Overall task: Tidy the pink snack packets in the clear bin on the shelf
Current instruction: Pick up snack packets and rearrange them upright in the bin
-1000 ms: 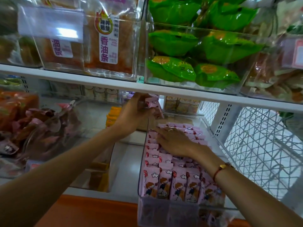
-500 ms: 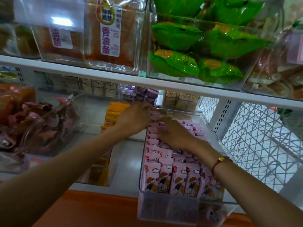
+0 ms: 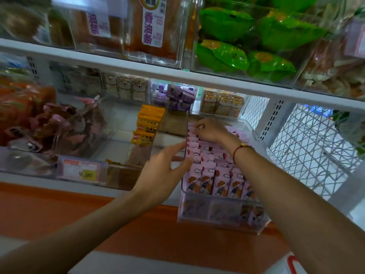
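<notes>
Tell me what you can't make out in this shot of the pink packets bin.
Head view only:
- Right hand: fingertips curl down among the pink packets, so a pinch cannot be confirmed.
- Bin: its frosted front wall blurs the lowest packets.
- Price tag: motion blur; only 9.90 reads.
- Left hand: whether it touches the bin's side is unclear.

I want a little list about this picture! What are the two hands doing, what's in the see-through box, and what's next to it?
left hand: fingers straight, against the left wall of the clear bin
right hand: inside the bin near its back, fingers curled on the pink snack packets
packets: standing in rows, cartoon child on the front
left of bin: yellow packets
behind bin: purple packs
shelf above: green bags
right wrist: red bracelet
</notes>
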The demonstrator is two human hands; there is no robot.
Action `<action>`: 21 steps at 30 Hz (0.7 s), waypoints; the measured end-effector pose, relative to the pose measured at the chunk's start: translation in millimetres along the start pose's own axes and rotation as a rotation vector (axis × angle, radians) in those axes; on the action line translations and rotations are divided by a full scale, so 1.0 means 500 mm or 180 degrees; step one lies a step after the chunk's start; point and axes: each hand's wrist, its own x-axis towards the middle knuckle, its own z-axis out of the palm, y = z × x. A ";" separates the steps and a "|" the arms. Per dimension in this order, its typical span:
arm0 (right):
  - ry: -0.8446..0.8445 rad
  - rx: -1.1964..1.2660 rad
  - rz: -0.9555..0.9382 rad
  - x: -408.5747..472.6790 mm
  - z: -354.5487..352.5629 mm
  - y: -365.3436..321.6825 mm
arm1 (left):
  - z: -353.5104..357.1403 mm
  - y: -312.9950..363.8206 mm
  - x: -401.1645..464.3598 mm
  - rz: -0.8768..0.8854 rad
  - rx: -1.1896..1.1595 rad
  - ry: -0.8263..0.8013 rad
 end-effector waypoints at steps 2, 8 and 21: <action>0.0498 0.0206 0.0038 -0.006 0.014 0.006 | 0.001 0.003 0.002 -0.0096 -0.0171 0.0048; 0.1549 0.1442 0.0061 -0.022 0.010 -0.022 | -0.018 -0.009 0.010 -0.0039 0.0099 -0.0014; 0.1995 0.3751 0.0689 -0.274 -0.056 -0.060 | -0.048 0.012 0.019 0.0480 -0.0297 0.0369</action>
